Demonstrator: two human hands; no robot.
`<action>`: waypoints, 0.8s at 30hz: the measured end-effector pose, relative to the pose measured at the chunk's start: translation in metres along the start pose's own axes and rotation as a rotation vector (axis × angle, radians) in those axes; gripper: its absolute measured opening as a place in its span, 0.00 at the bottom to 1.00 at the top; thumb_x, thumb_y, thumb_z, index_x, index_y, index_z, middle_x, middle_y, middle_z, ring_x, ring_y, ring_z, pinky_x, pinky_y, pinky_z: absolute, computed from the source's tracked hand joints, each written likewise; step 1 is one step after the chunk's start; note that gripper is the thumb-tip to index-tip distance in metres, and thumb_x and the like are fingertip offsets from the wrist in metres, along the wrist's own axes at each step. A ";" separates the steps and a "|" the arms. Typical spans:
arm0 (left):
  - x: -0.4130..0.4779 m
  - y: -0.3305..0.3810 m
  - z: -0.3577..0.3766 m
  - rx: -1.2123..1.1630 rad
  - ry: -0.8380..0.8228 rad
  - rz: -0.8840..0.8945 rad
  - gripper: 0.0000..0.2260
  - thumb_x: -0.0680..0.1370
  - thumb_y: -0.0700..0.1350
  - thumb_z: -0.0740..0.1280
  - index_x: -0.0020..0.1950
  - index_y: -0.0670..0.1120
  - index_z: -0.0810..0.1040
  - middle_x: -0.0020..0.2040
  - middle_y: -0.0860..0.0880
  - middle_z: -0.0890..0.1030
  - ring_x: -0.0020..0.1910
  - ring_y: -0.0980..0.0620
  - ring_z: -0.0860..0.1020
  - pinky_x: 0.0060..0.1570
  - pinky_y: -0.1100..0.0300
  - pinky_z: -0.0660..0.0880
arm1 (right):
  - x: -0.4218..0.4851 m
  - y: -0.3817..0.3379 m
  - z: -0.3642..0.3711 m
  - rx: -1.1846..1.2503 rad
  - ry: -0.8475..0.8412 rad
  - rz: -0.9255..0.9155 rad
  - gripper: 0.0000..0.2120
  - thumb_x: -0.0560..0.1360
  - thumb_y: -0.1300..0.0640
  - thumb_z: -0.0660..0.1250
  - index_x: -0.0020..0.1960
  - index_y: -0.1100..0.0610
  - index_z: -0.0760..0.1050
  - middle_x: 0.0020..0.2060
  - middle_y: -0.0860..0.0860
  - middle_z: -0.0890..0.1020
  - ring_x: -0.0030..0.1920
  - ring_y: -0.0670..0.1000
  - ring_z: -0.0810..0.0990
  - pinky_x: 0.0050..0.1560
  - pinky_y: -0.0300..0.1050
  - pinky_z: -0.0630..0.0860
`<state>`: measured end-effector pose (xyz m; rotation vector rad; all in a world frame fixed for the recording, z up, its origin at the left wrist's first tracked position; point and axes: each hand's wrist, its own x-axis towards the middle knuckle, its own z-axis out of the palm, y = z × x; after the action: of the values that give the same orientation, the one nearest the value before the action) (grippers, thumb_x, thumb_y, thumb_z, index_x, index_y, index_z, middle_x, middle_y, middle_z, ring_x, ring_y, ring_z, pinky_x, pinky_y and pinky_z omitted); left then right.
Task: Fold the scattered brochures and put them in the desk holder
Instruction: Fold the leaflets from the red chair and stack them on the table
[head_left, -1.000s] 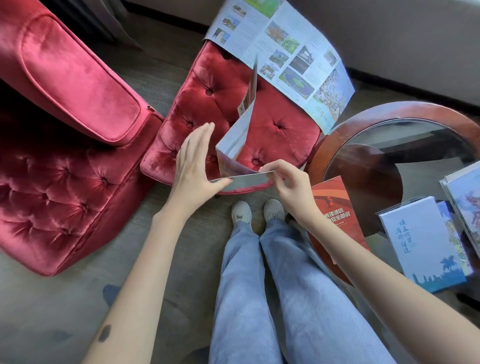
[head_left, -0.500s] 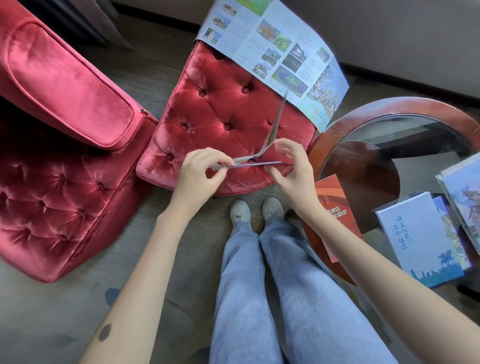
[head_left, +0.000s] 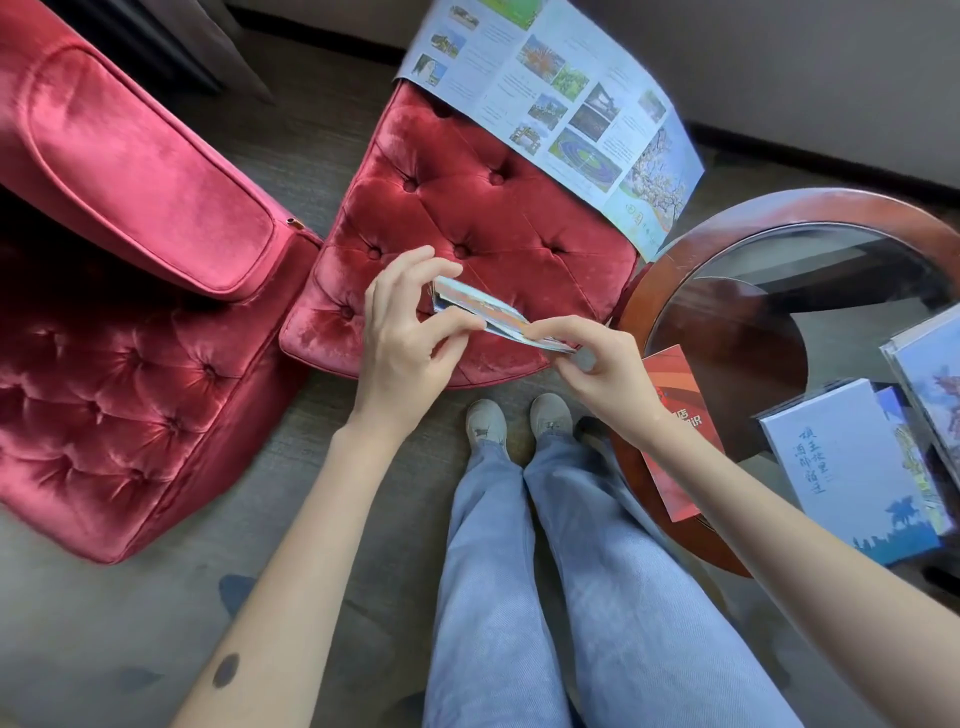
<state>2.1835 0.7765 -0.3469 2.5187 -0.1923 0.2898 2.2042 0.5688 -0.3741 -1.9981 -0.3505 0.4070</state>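
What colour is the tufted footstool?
Deep red all over, the footstool shows best in the head view.

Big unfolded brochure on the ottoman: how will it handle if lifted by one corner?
Likely floppy: the unfolded brochure is a thin sheet with visible creases, so it should sag and hinge along them. Probably very light. It overhangs the red ottoman, so a push may slide it off.

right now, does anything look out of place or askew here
The large unfolded brochure lies askew over the far corner of the red footstool, overhanging its edge. A red brochure also juts past the rim of the round table.
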 end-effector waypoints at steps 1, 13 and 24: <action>0.000 0.001 0.001 -0.028 -0.002 -0.005 0.03 0.71 0.36 0.70 0.41 0.43 0.83 0.54 0.41 0.78 0.60 0.45 0.71 0.62 0.49 0.69 | -0.001 0.000 0.000 0.012 0.033 0.001 0.17 0.68 0.75 0.61 0.52 0.63 0.80 0.50 0.54 0.84 0.53 0.50 0.81 0.57 0.48 0.76; -0.010 -0.002 0.000 -0.192 -0.387 -0.262 0.34 0.68 0.53 0.72 0.71 0.53 0.62 0.62 0.57 0.70 0.63 0.60 0.68 0.66 0.58 0.62 | -0.004 0.003 -0.018 0.354 0.292 0.159 0.16 0.70 0.77 0.59 0.41 0.60 0.78 0.42 0.54 0.82 0.51 0.45 0.81 0.53 0.37 0.76; 0.010 0.000 0.011 -0.139 -0.888 -0.433 0.34 0.69 0.25 0.57 0.69 0.53 0.67 0.67 0.49 0.70 0.66 0.50 0.69 0.65 0.52 0.67 | 0.020 0.010 -0.084 1.247 0.546 0.509 0.23 0.60 0.79 0.46 0.19 0.57 0.66 0.20 0.50 0.69 0.27 0.49 0.70 0.47 0.49 0.74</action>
<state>2.1954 0.7692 -0.3535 2.3008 0.0005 -0.9848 2.2585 0.5060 -0.3503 -0.8529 0.6492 0.2549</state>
